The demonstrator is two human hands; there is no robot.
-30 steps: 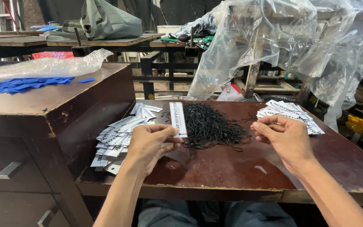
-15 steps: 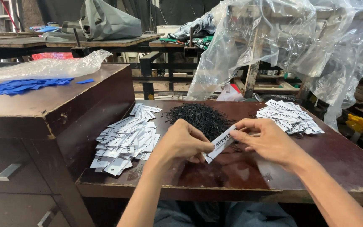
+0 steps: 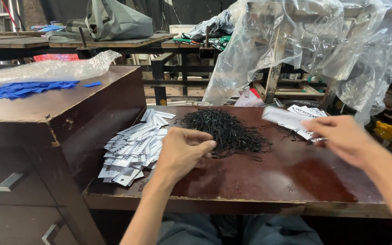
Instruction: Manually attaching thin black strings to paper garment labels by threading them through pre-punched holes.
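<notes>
You are working at a dark red-brown wooden table [image 3: 259, 181] with a worn, chipped front edge. On its left part lies a loose heap of white paper tags [image 3: 132, 147], fanned out and overlapping, reaching close to the front edge. In the middle toward the back sits a tangled pile of thin black strings [image 3: 225, 129], with a few stray strands trailing off to the right. At the back right lies a second, smaller batch of white tags [image 3: 296, 119]. The front middle of the tabletop shows bare glossy wood. A taller brown cabinet [image 3: 46, 113] stands against the table's left side.
</notes>
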